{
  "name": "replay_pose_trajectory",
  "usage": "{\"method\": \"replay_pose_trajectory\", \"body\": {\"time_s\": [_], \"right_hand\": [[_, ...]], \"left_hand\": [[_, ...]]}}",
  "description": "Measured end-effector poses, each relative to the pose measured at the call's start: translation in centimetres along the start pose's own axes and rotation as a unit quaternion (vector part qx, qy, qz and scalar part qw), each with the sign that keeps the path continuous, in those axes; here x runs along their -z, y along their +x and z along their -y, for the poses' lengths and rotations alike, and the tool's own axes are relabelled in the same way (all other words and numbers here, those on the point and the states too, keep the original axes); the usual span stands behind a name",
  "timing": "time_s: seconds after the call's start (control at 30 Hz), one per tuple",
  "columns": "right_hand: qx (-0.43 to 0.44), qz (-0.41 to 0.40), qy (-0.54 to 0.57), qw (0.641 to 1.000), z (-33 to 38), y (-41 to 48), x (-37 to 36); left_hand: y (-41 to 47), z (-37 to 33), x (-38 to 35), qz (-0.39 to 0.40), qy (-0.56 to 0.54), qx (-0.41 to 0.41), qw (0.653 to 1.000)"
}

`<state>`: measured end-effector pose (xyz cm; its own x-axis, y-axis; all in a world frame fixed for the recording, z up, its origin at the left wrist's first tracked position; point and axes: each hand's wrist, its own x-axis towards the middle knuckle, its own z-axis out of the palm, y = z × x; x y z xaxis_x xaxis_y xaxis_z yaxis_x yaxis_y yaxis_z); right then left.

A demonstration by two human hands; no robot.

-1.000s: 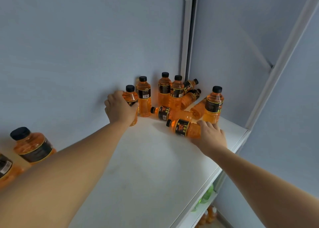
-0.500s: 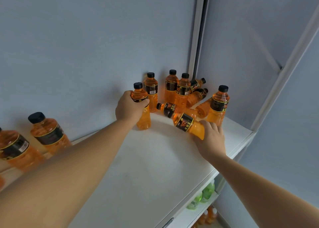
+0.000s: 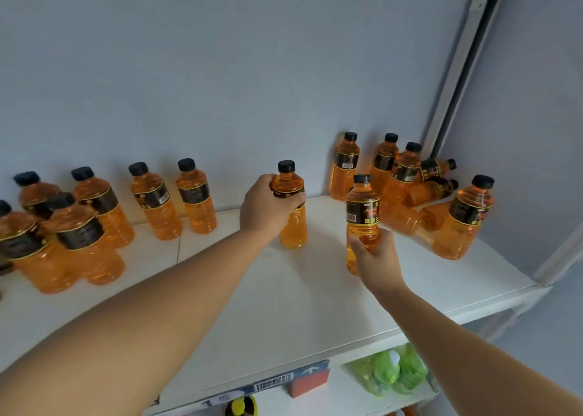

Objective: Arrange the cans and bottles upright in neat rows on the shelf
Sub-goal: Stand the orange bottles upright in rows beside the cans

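My left hand [image 3: 265,209] grips an upright orange bottle [image 3: 291,220] with a black cap, standing on the white shelf [image 3: 284,305] near the back wall. My right hand [image 3: 375,258] holds a second orange bottle [image 3: 362,214] upright by its lower half, just above or on the shelf. To the left, several bottles [image 3: 157,201] stand upright in rows. In the right back corner is a cluster [image 3: 407,176]: some bottles upright, several lying on their sides [image 3: 432,188]. One upright bottle [image 3: 463,220] stands at the far right.
A white metal upright post [image 3: 457,68] runs up the right back corner. Below the shelf's front edge hang price tags [image 3: 284,381], and green bottles [image 3: 391,371] sit on the lower shelf. The shelf's right end [image 3: 530,286] is close to the far-right bottle.
My right hand has lifted a lying bottle and turned it upright. My left hand has slid its bottle leftward away from the corner cluster. The view has swung left, showing more standing bottles.
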<state>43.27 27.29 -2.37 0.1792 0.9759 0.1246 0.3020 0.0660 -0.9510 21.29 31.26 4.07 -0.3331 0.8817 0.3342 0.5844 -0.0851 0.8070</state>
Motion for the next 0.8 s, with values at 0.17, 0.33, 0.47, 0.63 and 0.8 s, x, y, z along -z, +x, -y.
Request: {"method": "replay_pose_trajectory", "body": {"time_s": [0.17, 0.33, 0.47, 0.63, 0.8], "right_hand": [[0.001, 0.066, 0.032, 0.997, 0.4, -1.2, -3.7], [0.020, 0.106, 0.040, 0.993, 2.1, -2.1, -7.6], [0.038, 0.140, 0.039, 0.989, 4.0, -2.0, -10.9], [0.056, 0.160, 0.040, 0.985, 6.3, -2.4, -16.2], [0.077, 0.176, 0.028, 0.981, 7.0, -3.5, -21.0]], "left_hand": [[-2.4, 2.6, 4.2, -0.041, 0.008, 0.031, 0.999], [-3.7, 4.5, 7.9, -0.077, 0.015, 0.040, 0.996], [-3.6, 5.4, 11.4, -0.104, 0.011, 0.011, 0.994], [-3.2, 7.7, 15.8, -0.136, 0.014, -0.004, 0.991], [-3.1, 10.6, 18.5, -0.132, 0.063, -0.016, 0.989]]}}
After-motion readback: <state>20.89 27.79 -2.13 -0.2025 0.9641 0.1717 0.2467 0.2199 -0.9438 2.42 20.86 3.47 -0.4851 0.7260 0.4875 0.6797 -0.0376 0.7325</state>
